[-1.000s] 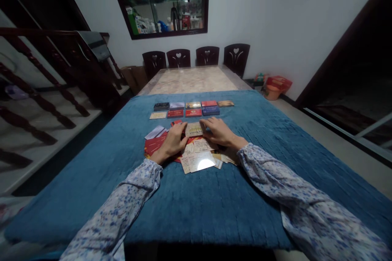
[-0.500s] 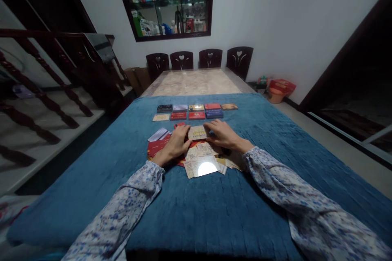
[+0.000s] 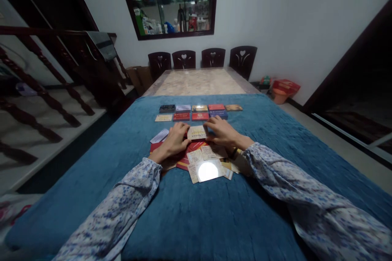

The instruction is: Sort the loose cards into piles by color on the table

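Observation:
My left hand (image 3: 173, 142) and my right hand (image 3: 223, 132) both pinch a pale beige card (image 3: 197, 132) by its two ends, just above a blue cloth (image 3: 196, 212) that covers the table. Under and behind the hands lies a loose heap of cards (image 3: 206, 163), red, white and beige, one of them glaring with reflected light. Beyond the held card, small stacks of cards (image 3: 199, 111) are laid out in two neat rows, dark, red, blue and gold. Both sleeves are pale with a blue floral print.
The bare marble end of the table (image 3: 197, 81) lies past the cloth, with several dark chairs (image 3: 202, 59) against the wall. A glass wall cabinet (image 3: 173, 2) hangs above them. A dark stair railing (image 3: 52, 69) runs along the left. Red bags (image 3: 283, 89) sit on the floor at right.
The hands and the beige card have stayed together with little motion. The view has drifted slightly, so everything sits a little further right in the picture.

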Available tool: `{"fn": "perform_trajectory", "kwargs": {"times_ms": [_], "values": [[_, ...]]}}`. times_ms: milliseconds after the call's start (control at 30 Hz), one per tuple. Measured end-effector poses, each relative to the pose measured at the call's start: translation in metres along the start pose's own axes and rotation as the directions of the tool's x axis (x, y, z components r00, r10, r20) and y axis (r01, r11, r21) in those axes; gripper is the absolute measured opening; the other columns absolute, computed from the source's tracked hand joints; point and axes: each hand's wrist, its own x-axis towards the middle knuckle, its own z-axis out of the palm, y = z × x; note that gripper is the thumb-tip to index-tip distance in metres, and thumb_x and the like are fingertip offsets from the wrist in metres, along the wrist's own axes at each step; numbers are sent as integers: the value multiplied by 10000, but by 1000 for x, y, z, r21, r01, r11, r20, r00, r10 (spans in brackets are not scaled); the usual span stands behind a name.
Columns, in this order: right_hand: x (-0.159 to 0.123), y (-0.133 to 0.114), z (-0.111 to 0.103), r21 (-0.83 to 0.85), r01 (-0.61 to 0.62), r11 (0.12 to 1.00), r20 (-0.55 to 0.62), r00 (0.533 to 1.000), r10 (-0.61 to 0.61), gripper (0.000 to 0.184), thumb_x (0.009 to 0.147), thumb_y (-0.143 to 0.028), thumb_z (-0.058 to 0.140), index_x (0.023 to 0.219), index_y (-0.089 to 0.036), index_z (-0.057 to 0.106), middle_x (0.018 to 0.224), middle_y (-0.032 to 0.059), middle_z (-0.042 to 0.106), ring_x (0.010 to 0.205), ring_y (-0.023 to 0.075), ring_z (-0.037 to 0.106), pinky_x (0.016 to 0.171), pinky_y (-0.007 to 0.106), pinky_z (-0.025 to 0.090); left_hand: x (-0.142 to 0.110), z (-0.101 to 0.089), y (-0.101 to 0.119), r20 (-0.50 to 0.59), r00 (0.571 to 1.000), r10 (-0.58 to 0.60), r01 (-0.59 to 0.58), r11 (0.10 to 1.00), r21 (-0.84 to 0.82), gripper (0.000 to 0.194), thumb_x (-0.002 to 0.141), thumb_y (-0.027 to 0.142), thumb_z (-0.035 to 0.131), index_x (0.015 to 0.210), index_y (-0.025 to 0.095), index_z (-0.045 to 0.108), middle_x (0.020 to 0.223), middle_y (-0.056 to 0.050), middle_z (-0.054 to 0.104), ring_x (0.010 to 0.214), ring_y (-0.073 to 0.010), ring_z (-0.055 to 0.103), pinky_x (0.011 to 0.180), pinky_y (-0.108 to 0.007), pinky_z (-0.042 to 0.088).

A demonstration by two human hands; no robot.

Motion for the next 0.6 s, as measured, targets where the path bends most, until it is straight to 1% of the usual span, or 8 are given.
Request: {"fn": "perform_trajectory", "kwargs": {"times_ms": [167,300,433,600], "values": [[14,-9,-4,-4,13,1000,24,1000,-13,404,829,-364,777,1185,-205,673,1208,151,616,1111,312,491,799,391,450,2,-13,-11,28,999,-20,19,999,36,342,796,188,717,1134,198,671,1145,-110,622,1095,-299,588,964,-487,507],[30,-16,-3,4,36,999,19,999,-36,348,845,-354,752,1152,-207,686,1213,149,623,1118,312,489,800,388,447,3,-24,-23,48,998,-37,35,998,50,299,768,164,728,1061,205,684,1153,-114,628,1104,-309,591,968,-502,505],[50,-22,2,-2,26,1000,33,999,-26,391,832,-393,770,1161,-195,700,1191,155,630,1130,319,493,820,406,462,5,-35,-37,78,995,-55,48,995,89,360,747,158,726,1101,204,681,1194,-125,626,1147,-330,580,988,-521,497],[73,-31,3,-22,57,998,58,997,-56,362,841,-360,760,1159,-193,711,1230,161,631,1170,338,486,867,439,471,7,-47,-56,123,988,-99,78,983,165,429,755,199,713,1183,203,672,1213,-138,629,1173,-355,561,967,-523,497]]}}
